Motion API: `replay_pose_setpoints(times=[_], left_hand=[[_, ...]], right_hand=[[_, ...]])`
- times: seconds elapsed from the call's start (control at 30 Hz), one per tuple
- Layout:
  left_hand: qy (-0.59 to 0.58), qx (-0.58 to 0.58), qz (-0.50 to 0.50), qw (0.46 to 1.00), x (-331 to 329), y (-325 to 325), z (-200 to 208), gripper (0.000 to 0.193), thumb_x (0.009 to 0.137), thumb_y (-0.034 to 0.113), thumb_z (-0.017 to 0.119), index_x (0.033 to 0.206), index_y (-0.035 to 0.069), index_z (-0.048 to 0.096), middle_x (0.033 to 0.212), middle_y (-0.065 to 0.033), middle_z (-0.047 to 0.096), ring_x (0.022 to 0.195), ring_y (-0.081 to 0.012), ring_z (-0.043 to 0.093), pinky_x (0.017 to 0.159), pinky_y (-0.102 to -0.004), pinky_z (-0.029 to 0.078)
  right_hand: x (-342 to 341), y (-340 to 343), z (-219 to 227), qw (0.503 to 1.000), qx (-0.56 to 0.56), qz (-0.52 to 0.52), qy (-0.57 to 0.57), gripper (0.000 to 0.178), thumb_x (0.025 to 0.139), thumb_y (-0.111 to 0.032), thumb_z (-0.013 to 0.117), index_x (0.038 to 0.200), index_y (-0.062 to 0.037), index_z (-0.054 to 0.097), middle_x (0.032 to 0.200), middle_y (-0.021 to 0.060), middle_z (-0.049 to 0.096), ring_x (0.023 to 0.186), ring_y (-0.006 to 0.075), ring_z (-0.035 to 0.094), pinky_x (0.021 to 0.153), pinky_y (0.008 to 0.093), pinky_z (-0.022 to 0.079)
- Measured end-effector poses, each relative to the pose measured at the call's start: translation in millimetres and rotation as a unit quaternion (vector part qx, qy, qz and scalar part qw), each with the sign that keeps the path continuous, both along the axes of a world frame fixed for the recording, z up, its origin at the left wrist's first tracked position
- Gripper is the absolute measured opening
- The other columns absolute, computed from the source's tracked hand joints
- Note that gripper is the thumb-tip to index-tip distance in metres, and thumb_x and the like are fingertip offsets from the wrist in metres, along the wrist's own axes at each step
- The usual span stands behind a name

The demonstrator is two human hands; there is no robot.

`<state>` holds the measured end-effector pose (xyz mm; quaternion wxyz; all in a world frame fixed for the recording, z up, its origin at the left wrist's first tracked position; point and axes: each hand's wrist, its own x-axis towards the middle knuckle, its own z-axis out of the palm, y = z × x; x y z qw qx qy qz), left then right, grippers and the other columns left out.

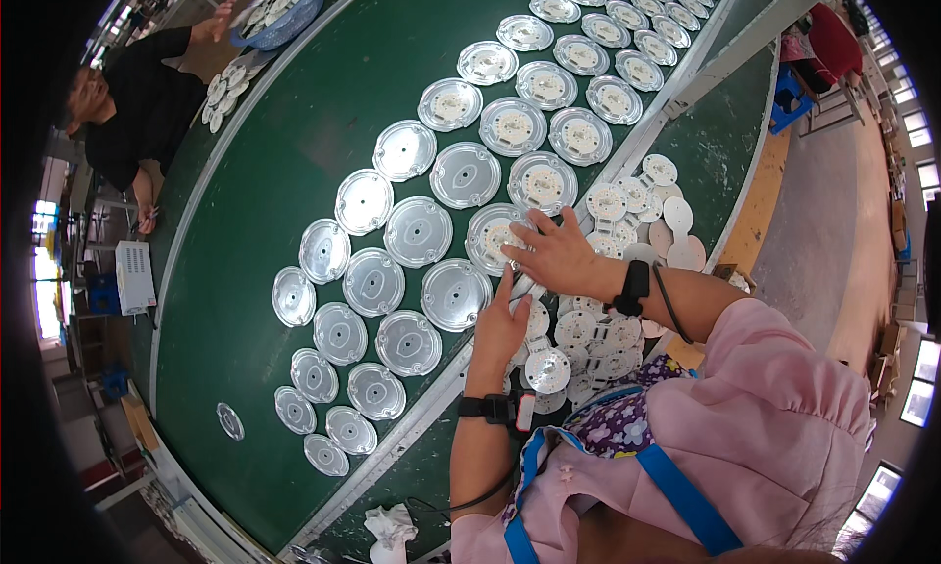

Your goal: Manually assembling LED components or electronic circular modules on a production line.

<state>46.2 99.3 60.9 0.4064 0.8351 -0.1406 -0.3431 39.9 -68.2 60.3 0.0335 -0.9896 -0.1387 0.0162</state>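
My right hand [557, 253] lies flat, fingers spread, on a round silver metal plate with a white disc in its middle [490, 233] on the green conveyor belt [294, 133]. My left hand [500, 327] reaches up with its index finger extended, the fingertip touching the edge of that same plate, beside an empty silver plate [455, 294]. Neither hand grips anything. Under both hands, on the belt's near rail, lies a heap of small white round discs [588, 329].
Several rows of silver plates run along the belt, those farther up [515, 126] fitted with white discs. A person in black [137, 103] sits across the belt by a blue basket [284, 15]. A white cloth [390, 527] lies near the front edge.
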Motion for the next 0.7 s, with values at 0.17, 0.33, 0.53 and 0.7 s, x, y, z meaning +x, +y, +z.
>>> replay_pose_setpoints(times=[0.17,0.33,0.53,0.7], left_hand=[[-0.001,-0.003,0.000,1.000,0,1,-1,0.057,0.082,0.024,0.053,0.134,0.013,0.032,0.099,-0.0266,0.057,0.092,-0.0410,0.055,0.077,-0.0401,0.045],[0.003,0.001,-0.002,1.000,0,2,-2,0.057,0.082,0.025,0.053,0.134,0.014,0.032,0.103,-0.0262,0.056,0.096,-0.0402,0.054,0.080,-0.0400,0.044],[0.013,-0.007,0.003,1.000,-1,4,-1,0.057,0.082,0.025,0.053,0.134,0.013,0.032,0.108,-0.0250,0.055,0.099,-0.0396,0.053,0.082,-0.0393,0.044],[0.013,-0.005,0.003,1.000,0,5,0,0.056,0.083,0.025,0.053,0.134,0.014,0.033,0.109,-0.0247,0.055,0.100,-0.0394,0.053,0.082,-0.0390,0.043]], right_hand=[[1,2,2,1.000,0.006,-0.006,0.005,0.037,0.077,-0.030,0.058,0.112,-0.0211,0.056,0.123,0.0065,0.048,0.115,0.0305,0.041,0.080,0.0547,0.030],[2,3,9,0.999,0.008,-0.015,0.040,0.036,0.078,-0.029,0.058,0.113,-0.0209,0.056,0.125,0.0066,0.047,0.116,0.0308,0.040,0.081,0.0538,0.029],[3,4,9,0.999,0.006,-0.017,0.045,0.035,0.078,-0.028,0.057,0.112,-0.0211,0.057,0.124,0.0067,0.048,0.116,0.0309,0.040,0.081,0.0534,0.029],[5,4,9,0.999,0.004,-0.014,0.041,0.034,0.077,-0.028,0.057,0.111,-0.0214,0.057,0.122,0.0068,0.049,0.114,0.0310,0.042,0.080,0.0537,0.030]])
